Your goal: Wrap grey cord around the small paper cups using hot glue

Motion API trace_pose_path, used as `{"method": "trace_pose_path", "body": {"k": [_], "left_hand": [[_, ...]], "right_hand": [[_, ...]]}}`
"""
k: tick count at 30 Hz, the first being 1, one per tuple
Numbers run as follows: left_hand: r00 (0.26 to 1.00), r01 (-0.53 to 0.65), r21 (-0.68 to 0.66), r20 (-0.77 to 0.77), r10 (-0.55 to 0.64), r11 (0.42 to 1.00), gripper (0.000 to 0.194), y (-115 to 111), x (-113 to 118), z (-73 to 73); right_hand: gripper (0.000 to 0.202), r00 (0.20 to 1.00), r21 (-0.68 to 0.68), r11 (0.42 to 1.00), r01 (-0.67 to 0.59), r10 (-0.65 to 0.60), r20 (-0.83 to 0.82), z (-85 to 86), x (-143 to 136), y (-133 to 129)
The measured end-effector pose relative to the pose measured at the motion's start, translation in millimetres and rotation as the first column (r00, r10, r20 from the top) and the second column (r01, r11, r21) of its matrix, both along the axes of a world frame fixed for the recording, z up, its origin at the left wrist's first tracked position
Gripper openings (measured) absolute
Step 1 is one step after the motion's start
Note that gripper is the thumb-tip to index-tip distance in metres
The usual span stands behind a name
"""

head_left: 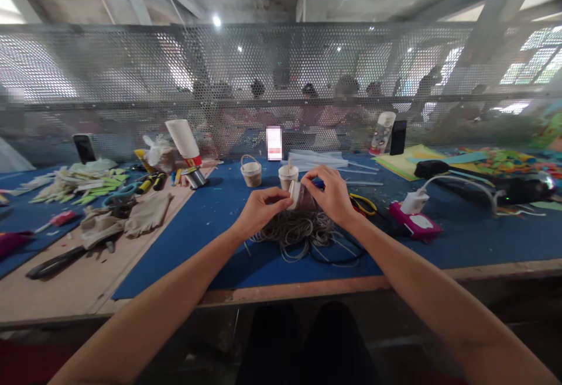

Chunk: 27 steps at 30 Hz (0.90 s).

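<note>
Cup, cord-wrapped, 1: between the two hands, above the cord heap; tipped on its side, white rim toward the left hand, body banded in dull brown.
Left hand, 1: thumb and fingers pinched narrow on the cup's rim.
Right hand, 1: fingers bent around the cup's wrapped side.
Cord heap, 1: directly below both hands, grey-brown, loosely looped.
Small basket with arched handle, 1: beyond the left hand, upright.
White-rimmed cup, 1: just beyond the held cup, upright.
Stack of paper cups, 1: beyond and left of the left hand, leaning.
Yellow-handled tool, 1: just right of the right hand.
Magenta power socket, 1, with white charger, 1: farther right of the right hand.
Edges: wooden table edge nearer the body than the hands, crossed by both forearms. Room: blue mat extends left of the left hand; rightward movement meets the tool and socket.
</note>
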<state>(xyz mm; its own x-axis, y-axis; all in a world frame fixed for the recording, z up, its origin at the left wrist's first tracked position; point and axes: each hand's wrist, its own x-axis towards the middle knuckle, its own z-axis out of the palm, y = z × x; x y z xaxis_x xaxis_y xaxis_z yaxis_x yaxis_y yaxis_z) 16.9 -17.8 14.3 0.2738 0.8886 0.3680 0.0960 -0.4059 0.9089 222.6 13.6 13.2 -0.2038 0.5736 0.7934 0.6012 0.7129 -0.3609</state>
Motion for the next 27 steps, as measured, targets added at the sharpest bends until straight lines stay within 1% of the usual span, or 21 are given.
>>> {"method": "trace_pose_path", "body": {"k": [5, 9, 12, 15, 18, 20, 22, 24, 27], "left_hand": [[1.000, 0.007, 0.016, -0.019, -0.006, 1.000, 0.012, -1.9, -0.2, 1.8], [1.000, 0.008, 0.019, -0.028, -0.007, 1.000, 0.012, -1.5, -0.1, 0.9], [0.999, -0.020, 0.042, -0.035, 0.021, 0.999, 0.013, 1.6, -0.6, -2.1], [0.997, -0.073, 0.059, -0.034, 0.075, 0.996, 0.016, 6.2, -2.5, -5.4], [0.990, -0.139, 0.062, -0.016, 0.140, 0.988, 0.021, 11.5, -5.7, -8.6], [0.985, -0.169, 0.061, -0.005, 0.170, 0.984, 0.025, 14.6, -7.7, -10.6], [0.982, -0.187, 0.051, 0.004, 0.187, 0.981, 0.029, 16.7, -8.8, -11.8], [0.983, -0.185, 0.031, 0.021, 0.185, 0.982, 0.032, 17.6, -8.9, -12.3], [0.988, -0.125, -0.005, 0.087, 0.125, 0.992, 0.035, 17.3, -8.1, -11.9]], "right_hand": [[0.010, 1.000, 0.012, 1.000, 0.008, -0.008, 0.018, -2.3, 0.5, 1.7], [0.010, 1.000, -0.031, 1.000, 0.000, 0.001, 0.022, 0.2, 0.9, 0.6], [0.014, 0.998, -0.090, 0.994, -0.068, 0.068, -0.010, 2.6, 2.7, 1.3], [0.023, 0.987, -0.144, 0.980, -0.140, 0.126, -0.102, 1.9, 5.3, 5.0], [0.034, 0.976, -0.244, 0.956, -0.161, 0.118, -0.182, -2.8, 6.9, 11.1], [0.039, 0.974, -0.336, 0.925, -0.178, 0.117, -0.194, -6.6, 7.3, 15.1], [0.042, 0.973, -0.391, 0.899, -0.198, 0.130, -0.193, -9.4, 7.1, 17.9], [0.042, 0.970, -0.392, 0.894, -0.214, 0.147, -0.195, -10.5, 6.6, 18.9], [0.039, 0.967, -0.367, 0.904, -0.220, 0.151, -0.207, -9.0, 5.6, 17.3]]}}
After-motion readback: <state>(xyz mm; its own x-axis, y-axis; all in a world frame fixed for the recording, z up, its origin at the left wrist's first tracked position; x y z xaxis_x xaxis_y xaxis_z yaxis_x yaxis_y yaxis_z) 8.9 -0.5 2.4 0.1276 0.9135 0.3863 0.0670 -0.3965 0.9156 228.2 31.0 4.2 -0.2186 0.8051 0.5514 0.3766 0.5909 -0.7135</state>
